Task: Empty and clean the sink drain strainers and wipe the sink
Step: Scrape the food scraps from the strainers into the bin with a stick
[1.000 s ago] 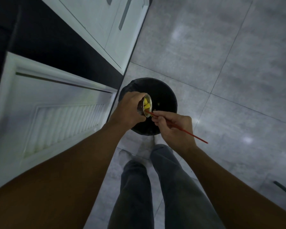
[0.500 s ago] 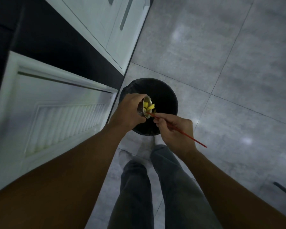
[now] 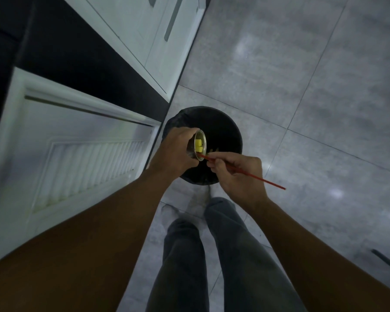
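While it hangs tipped on its side above the bin [image 3: 225, 127], mouth facing right, strainer [image 3: 197, 145] reads as: small metal cup w/ flared rim, approx. centre of frame, clear of the floor [image 3: 302, 86]. Contents: yellow bits [image 3: 198, 146], a few chunks lodged inside. Handling (est.): light, rigid, won't dent under a normal squeeze; prob. wet and slick, so grip round the outer wall just behind the rim, not on the rim edge itself. Bits look soft and stuck, so they likely need prying rather than shaking. Left hand [image 3: 176, 149]: fingers and thumb curled round the cup body from the left, wrist bent down, forearm reaching fwd from lower left. Right hand [image 3: 239, 174]: fingertips pinching a thin red stick [image 3: 266, 181] near its front end, back of hand up, long tail of the stick trailing out to the right; tip sits at the strainer's lower rim. Stick (est.): slim, may flex or snap if levered hard, so short pokes are best. Surroundings: white louvred door [image 3: 77, 154] at left, bin just beside its corner. Sink not in view.
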### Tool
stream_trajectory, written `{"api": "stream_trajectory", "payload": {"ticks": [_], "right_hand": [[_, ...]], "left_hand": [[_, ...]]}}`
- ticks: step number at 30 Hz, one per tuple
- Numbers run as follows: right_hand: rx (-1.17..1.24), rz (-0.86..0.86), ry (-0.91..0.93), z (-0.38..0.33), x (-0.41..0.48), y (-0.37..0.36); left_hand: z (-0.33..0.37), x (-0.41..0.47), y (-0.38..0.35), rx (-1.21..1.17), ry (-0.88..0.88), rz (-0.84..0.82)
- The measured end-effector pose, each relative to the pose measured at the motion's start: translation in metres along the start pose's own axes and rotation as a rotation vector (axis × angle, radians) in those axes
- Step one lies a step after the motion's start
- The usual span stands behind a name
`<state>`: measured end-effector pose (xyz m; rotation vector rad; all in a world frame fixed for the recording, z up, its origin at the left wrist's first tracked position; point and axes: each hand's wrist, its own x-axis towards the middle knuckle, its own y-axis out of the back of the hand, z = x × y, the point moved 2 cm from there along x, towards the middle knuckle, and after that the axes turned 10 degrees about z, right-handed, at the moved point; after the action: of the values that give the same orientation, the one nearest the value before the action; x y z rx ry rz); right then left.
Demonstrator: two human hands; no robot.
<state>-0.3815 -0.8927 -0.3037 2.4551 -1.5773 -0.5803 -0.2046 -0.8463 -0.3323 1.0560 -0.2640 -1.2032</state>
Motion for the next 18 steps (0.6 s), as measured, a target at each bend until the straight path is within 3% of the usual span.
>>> {"api": "stream_trajectory", "payload": {"ticks": [9,15,18], "right_hand": [[0.03,0.119,0.008,0.01,0.0,0.022],[0.009,-0.015,-0.009,0.004,-0.001,0.002],[0.02,0.023,-0.068,0.004,0.002,0.0]], "left_hand": [[-0.005,-0.003,-0.001,-0.017,0.021,0.003],[0.001,-0.003,-0.003,-0.003,0.021,-0.001],[0.0,-0.004,-0.002,-0.002,0.025,0.0]]}}
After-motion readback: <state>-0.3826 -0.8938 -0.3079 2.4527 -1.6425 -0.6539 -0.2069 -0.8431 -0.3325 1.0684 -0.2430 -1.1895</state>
